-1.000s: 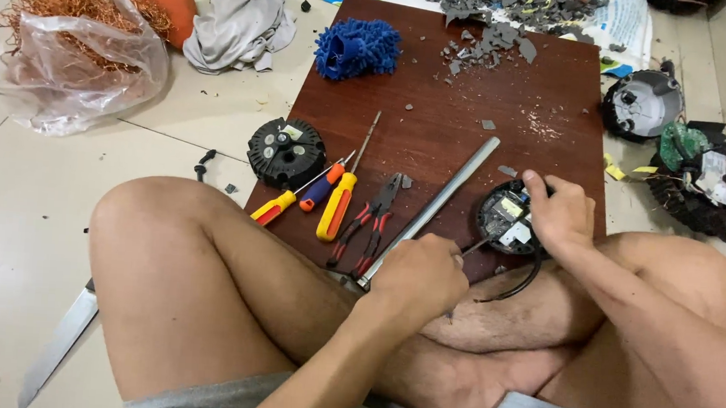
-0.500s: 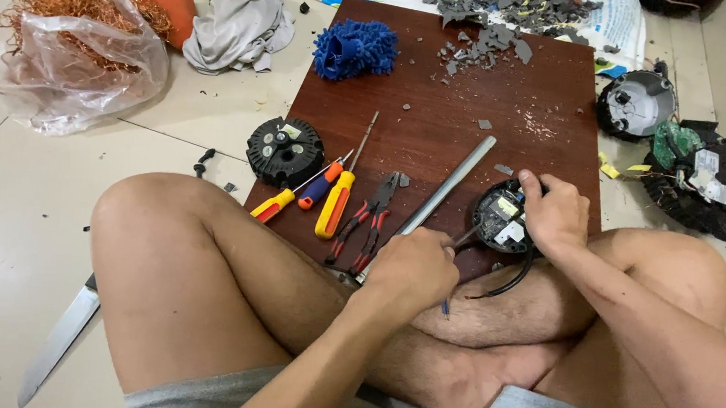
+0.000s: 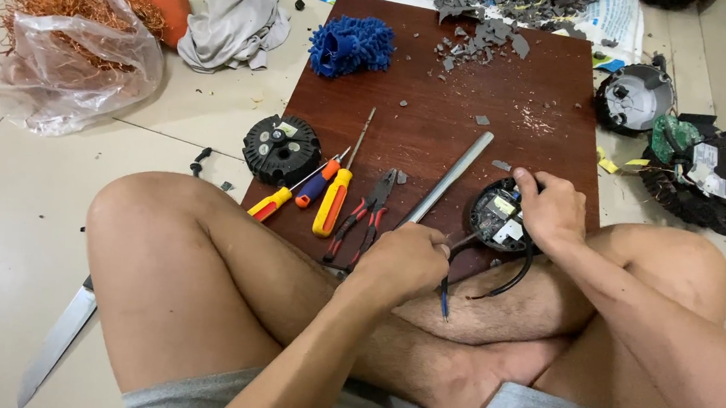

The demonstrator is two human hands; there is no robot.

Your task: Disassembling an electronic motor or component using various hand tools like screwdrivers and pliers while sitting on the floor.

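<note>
**Working a tool into the round black unit**

We are sitting cross-legged at the near edge of the dark red board (image 3: pixel 502 128). Our left hand (image 3: pixel 401 261) is curling into a fist, its grip pressed together around a thin tool (image 3: pixel 461 241) whose tip is reaching right into the round black unit (image 3: pixel 497 216). Our right hand (image 3: pixel 552 209) is arching over that unit's right rim, fingers clamping it against the board. Black cables (image 3: pixel 492 283) are trailing from it over our shin. Pliers (image 3: pixel 362 217) are lying just left.
</note>
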